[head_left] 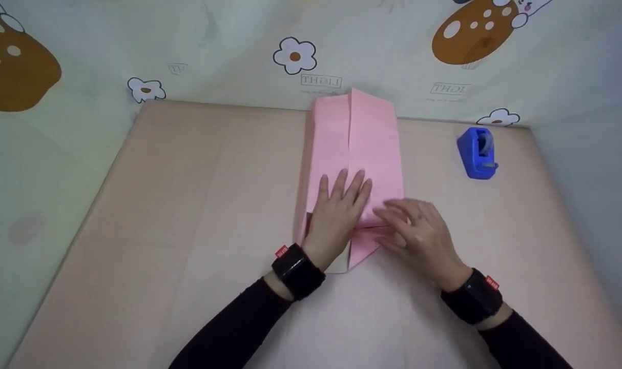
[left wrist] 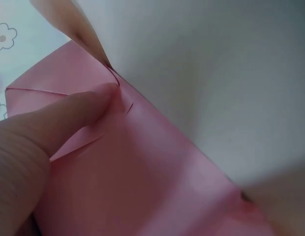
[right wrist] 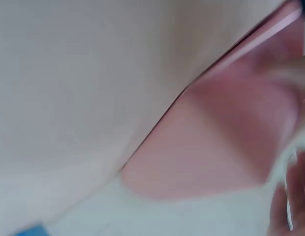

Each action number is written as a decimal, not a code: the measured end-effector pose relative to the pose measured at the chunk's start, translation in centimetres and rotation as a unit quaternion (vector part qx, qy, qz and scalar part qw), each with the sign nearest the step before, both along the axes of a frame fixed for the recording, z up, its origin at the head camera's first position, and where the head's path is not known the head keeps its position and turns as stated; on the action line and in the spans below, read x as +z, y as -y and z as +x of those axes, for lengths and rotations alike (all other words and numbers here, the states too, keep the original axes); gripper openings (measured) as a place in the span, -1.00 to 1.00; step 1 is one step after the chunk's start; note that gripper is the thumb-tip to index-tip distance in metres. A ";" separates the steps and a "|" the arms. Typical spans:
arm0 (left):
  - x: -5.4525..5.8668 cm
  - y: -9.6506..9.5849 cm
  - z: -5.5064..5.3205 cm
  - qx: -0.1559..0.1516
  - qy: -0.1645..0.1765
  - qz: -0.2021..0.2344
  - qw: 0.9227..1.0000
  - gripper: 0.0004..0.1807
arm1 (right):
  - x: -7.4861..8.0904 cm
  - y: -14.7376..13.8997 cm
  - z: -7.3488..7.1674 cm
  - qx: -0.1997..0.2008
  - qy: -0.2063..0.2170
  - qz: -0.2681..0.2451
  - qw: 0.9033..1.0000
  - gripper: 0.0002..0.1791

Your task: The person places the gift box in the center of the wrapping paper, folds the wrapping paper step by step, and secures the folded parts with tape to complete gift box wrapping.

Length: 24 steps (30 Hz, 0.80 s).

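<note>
One left hand (head_left: 334, 215) flat, fingers slightly spread, at 6 o'clock on folded pink paper (head_left: 375, 148), toward table's (head_left: 188, 205) 12 o'clock; right hand (head_left: 423, 236) at 4 o'clock, fingers bent, pinch on flap (head_left: 363, 248) not determinable; blue tape dispenser (head_left: 474, 161) at 3 o'clock.

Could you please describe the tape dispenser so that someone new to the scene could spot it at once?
Start with the pale table and find the pink paper running back to its far edge. Look right of that, near the table's far right corner, for the tape dispenser; its vivid blue body sets it apart from the pink paper.
</note>
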<state>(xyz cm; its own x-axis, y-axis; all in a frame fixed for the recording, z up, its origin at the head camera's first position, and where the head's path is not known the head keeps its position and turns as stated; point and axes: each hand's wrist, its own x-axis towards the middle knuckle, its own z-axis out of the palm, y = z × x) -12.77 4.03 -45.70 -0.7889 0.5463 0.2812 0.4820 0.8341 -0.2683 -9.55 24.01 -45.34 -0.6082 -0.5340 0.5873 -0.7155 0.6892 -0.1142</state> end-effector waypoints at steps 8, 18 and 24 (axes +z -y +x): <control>0.2 -0.1 0.0 0.007 0.025 -0.021 0.999 0.01 | -0.9 1.1 -3.3 -0.047 0.024 0.087 0.995 0.13; 0.9 0.2 0.0 -0.002 0.049 -0.023 0.999 0.02 | -1.0 2.0 -3.3 -0.072 0.068 0.085 0.991 0.14; 2.8 1.5 0.0 -0.054 0.133 0.017 0.989 0.00 | -1.0 2.1 -3.3 -0.074 0.073 0.080 0.991 0.18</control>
<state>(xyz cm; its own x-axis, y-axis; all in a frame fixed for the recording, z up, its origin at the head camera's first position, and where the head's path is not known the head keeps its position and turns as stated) -12.73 2.57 -42.90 -0.7746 0.6260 0.0900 0.6193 0.7797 -0.0929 -12.84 21.91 -46.34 -0.7590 -0.5126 0.4014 -0.5897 0.8026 -0.0899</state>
